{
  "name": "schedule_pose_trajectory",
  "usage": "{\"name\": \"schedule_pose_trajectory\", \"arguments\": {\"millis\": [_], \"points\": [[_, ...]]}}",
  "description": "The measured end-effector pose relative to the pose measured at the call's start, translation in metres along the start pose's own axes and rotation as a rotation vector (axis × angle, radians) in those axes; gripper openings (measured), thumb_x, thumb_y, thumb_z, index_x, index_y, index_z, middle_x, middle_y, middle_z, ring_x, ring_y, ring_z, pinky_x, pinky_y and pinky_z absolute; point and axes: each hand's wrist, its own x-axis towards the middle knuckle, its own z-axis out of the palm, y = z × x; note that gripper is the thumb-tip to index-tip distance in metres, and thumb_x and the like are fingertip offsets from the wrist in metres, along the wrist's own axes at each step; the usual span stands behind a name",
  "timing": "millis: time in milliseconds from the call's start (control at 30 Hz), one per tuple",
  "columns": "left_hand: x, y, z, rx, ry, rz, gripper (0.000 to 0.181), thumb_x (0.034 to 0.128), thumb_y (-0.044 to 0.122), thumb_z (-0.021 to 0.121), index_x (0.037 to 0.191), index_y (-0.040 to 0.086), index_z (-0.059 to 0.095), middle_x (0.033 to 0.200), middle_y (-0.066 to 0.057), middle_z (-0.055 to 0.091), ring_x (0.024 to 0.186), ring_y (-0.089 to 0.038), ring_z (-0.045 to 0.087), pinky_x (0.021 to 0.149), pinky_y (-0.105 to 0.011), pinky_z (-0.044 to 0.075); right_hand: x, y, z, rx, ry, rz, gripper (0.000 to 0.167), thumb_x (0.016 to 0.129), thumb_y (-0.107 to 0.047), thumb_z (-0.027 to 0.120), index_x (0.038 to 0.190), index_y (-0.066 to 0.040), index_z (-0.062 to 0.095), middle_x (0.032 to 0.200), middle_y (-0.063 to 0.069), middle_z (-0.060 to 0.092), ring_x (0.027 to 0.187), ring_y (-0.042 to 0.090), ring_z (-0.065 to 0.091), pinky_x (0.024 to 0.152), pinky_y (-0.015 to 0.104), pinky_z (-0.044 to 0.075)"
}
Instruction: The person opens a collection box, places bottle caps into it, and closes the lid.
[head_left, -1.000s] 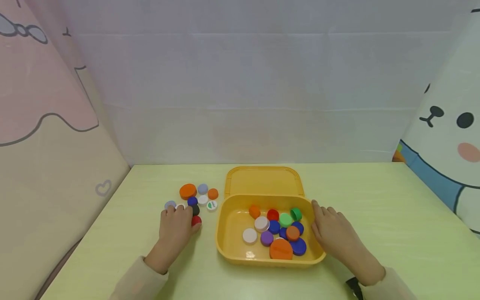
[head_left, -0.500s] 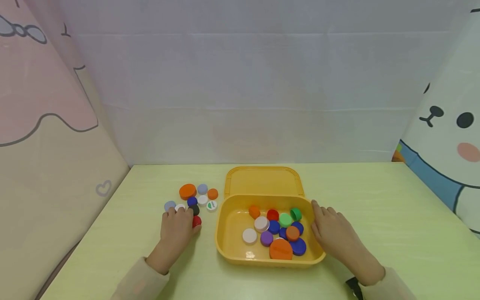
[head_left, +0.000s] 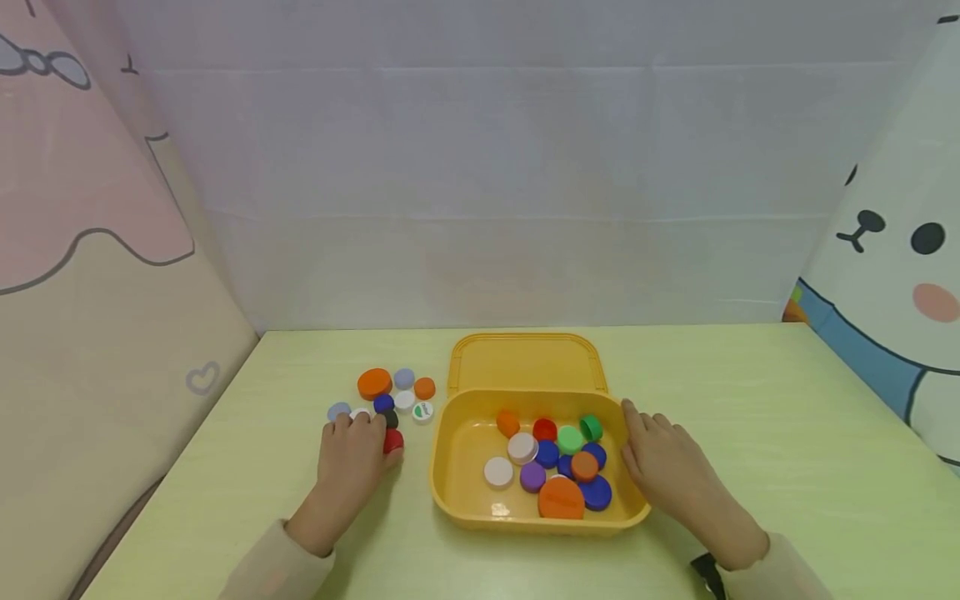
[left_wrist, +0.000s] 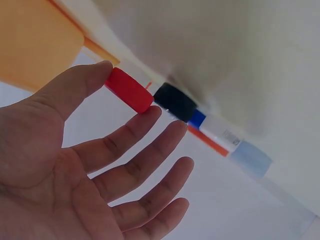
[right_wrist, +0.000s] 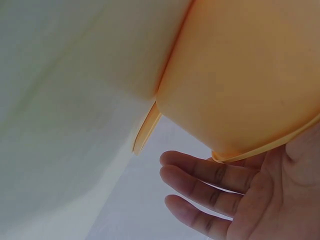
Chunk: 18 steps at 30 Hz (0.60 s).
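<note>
The left hand (head_left: 351, 462) is at the small group of caps left of the yellow box (head_left: 480, 524). In the left wrist view its thumb and index finger pinch a red cap (left_wrist: 129, 90) by the edges, beside a black cap (left_wrist: 175, 101); the other fingers are spread. At the box's right rim rests the right hand (head_left: 675, 471), index finger along the edge. The right wrist view has that hand (right_wrist: 250, 192) against the rim, its other fingers loosely extended outside the wall. Inside the box lie several caps, among them a large orange one (head_left: 561, 498) and a purple one (head_left: 533, 477).
Behind the box lies its yellow lid (head_left: 527, 363), flat on the table. Around the left fingertips are more loose caps: a large orange one (head_left: 374, 383), a small orange one (head_left: 424, 387), a printed white one (head_left: 422, 412), and blue and white ones. A pale curtain hangs behind the table.
</note>
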Motion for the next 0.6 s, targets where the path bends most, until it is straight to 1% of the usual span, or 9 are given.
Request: {"name": "schedule_pose_trajectory", "arguments": {"millis": [100,333,467,600], "points": [[0.000,0.002,-0.006,-0.005,0.050,0.016,0.043,0.0716,0.041,0.074,0.087,0.003,0.060,0.077,-0.011,0.057,0.071,-0.029,0.046,0.064,-0.037,0.042,0.000,0.000,0.000,-0.003,0.000,0.002,0.046,0.086,-0.014,0.052,0.125,0.010,0.046,0.097,0.017,0.063,0.079,0.026,0.055,0.065,0.039,0.046],[0.003,0.009,-0.025,-0.023,0.182,0.069,0.041,0.0692,0.038,0.076,0.084,0.003,0.060,0.077,-0.010,0.059,0.073,-0.031,0.051,0.070,-0.042,0.044,0.000,0.000,0.001,-0.003,0.006,0.001,0.045,0.086,-0.014,0.051,0.124,0.010,0.046,0.097,0.017,0.063,0.079,0.026,0.055,0.066,0.039,0.047],[0.007,0.017,-0.036,-0.036,0.217,0.101,0.040,0.0702,0.037,0.076,0.084,0.003,0.058,0.073,-0.008,0.055,0.074,-0.031,0.052,0.068,-0.041,0.043,0.000,-0.001,0.001,-0.004,0.007,0.000,0.045,0.086,-0.014,0.051,0.124,0.010,0.046,0.097,0.017,0.063,0.078,0.027,0.055,0.066,0.039,0.047],[0.010,0.029,-0.045,-0.014,0.216,0.135,0.040,0.0716,0.039,0.074,0.080,0.005,0.056,0.070,-0.006,0.051,0.074,-0.029,0.051,0.068,-0.038,0.042,0.000,-0.001,-0.001,-0.003,-0.007,0.010,0.045,0.087,-0.014,0.051,0.124,0.010,0.046,0.097,0.017,0.063,0.079,0.027,0.055,0.067,0.040,0.047]]}}
